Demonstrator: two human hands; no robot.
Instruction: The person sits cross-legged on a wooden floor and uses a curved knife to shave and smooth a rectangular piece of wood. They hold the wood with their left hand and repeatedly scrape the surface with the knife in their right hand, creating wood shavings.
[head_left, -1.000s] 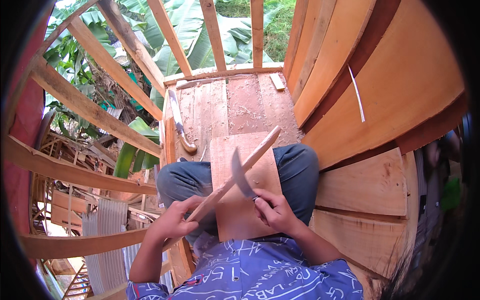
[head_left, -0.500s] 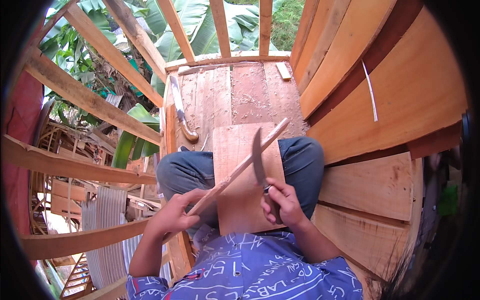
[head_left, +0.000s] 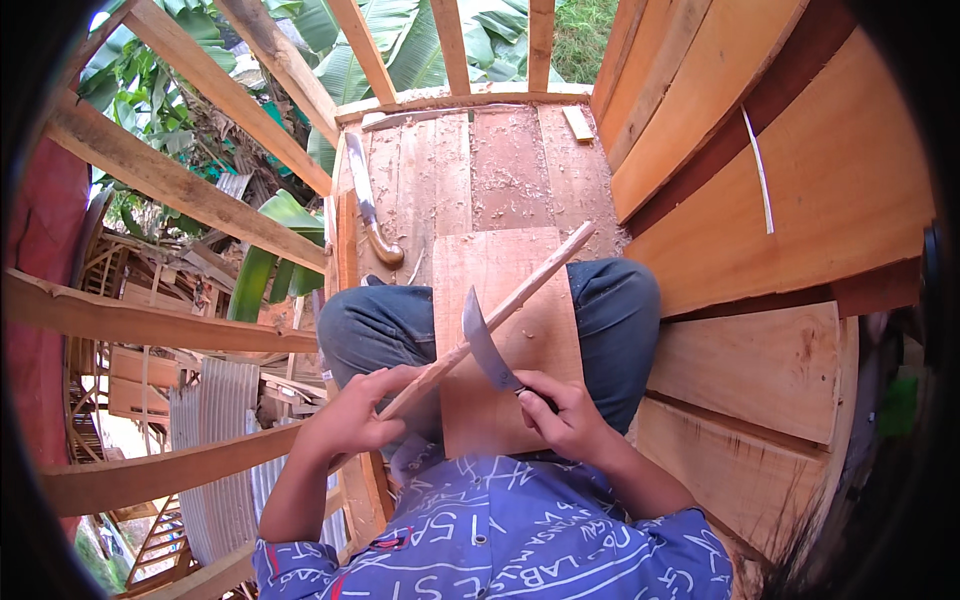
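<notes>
My left hand [head_left: 358, 418] is closed round the lower part of a long wooden stick [head_left: 540, 277], which slants up to the right across my lap. In my right hand [head_left: 566, 415] is a curved knife [head_left: 484, 343], gripped by its handle; its blade points up and left and lies over the stick near the middle. Whether the edge touches the wood I cannot tell. Beneath both, a flat wooden board [head_left: 520, 400] rests on my lap between my bent knees.
A large knife with a curved handle [head_left: 379, 236] lies on the plank floor [head_left: 500, 165] at the left, among wood shavings. A small yellowish block [head_left: 577, 124] is at the far right. Wooden rails [head_left: 170, 325] enclose the left side, a plank wall [head_left: 780, 200] the right.
The knife in my right hand has swung left and down, its blade now tilting left over the stick. My left hand keeps its hold on the stick.
</notes>
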